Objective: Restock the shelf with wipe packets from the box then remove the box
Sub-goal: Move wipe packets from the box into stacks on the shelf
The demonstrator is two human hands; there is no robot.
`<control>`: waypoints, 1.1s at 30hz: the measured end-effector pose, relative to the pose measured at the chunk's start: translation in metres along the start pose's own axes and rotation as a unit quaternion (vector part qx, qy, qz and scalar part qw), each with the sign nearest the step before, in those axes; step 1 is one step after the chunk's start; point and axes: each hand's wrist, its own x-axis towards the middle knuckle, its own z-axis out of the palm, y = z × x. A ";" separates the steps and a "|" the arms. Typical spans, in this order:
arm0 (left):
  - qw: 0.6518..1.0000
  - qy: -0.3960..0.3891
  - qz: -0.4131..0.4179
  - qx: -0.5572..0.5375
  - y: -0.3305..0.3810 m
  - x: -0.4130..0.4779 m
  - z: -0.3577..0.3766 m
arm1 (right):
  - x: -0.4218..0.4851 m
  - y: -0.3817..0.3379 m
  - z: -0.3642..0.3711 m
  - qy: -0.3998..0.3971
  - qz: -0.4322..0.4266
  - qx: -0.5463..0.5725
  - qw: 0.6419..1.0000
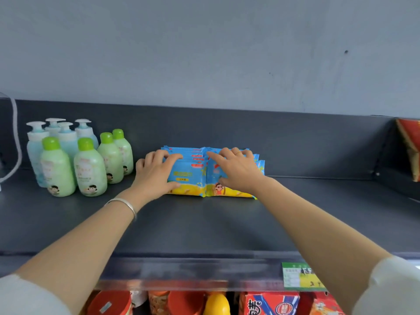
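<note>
Grey wall [204, 53] up top, dark shelf [204, 223] across mid frame. Bottles [75, 160] stand upright in a cluster at left, just clear of my left hand [154, 173].

Left hand grasps the left row of packets [197, 176]: fingers hooked over the tops, thumb low on the front face. Right hand [238, 171] has the right row the same way, index finger stretched toward the seam. Packets stand on edge at frame centre in two rows that touch, mid-depth on the shelf.

My read: this is the squaring-up step. To do it well:
- squeeze both rows evenly, since soft packs slump
- tuck in the rear packs fanning out at right
- slide rather than lift, keeping the fronts flush
- stay off the bottles

Red pack [409, 144] sits at the right edge, price tag [300, 277] lower right. Box is not in view, so I can't tell what stock remains; removal not yet done.
</note>
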 end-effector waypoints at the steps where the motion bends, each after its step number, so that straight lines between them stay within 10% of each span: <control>1: 1.000 0.011 0.009 0.009 0.001 0.001 0.001 | 0.000 0.001 0.003 0.010 0.012 0.004 1.000; 15: 0.995 0.044 0.083 0.019 0.037 -0.006 -0.012 | -0.033 0.000 0.002 0.035 0.075 0.034 0.996; 33: 0.942 0.103 0.282 -0.152 0.314 -0.053 -0.032 | -0.290 0.129 -0.056 0.106 0.262 -0.028 0.959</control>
